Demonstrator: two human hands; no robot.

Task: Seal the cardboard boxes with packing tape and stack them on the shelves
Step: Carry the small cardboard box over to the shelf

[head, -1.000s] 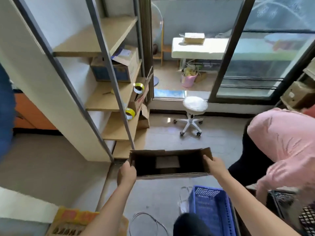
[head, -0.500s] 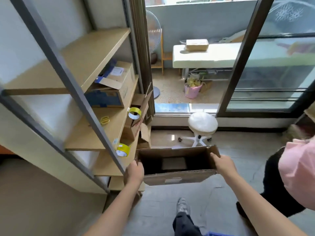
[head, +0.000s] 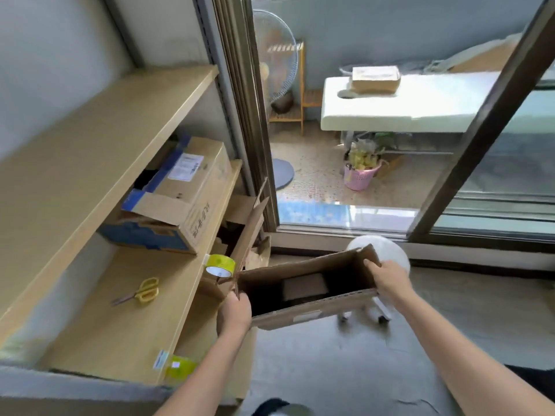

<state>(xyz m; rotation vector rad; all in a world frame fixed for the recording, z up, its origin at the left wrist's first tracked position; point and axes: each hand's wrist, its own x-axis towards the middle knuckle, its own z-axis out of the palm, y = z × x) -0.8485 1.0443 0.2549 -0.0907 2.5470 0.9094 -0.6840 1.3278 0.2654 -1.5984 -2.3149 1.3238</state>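
Observation:
I hold an open brown cardboard box point(head: 312, 312) in the air beside the shelves, its top flaps up and a small flat item inside. My left hand point(head: 234, 315) grips its left end and my right hand point(head: 387, 279) grips its right end. On the wooden shelf point(head: 120, 325) to the left lie yellow-handled scissors point(head: 139, 291), a yellow tape roll point(head: 220, 265) at the shelf's right edge and another tape roll point(head: 177, 366) near the front edge. A blue and brown cardboard box point(head: 177, 199) with a loose flap rests further back on the same shelf.
More open cardboard boxes point(head: 249, 223) stand at the shelf's far end by the door frame. A white stool point(head: 380, 256) on wheels is under and behind the held box. Beyond the sliding glass door are a fan point(head: 277, 61), a white table point(head: 420, 100) and a pink pot point(head: 360, 175).
I have moved closer to the shelves with the box, which now tilts with its right end higher. The person in pink and the blue basket have left the view.

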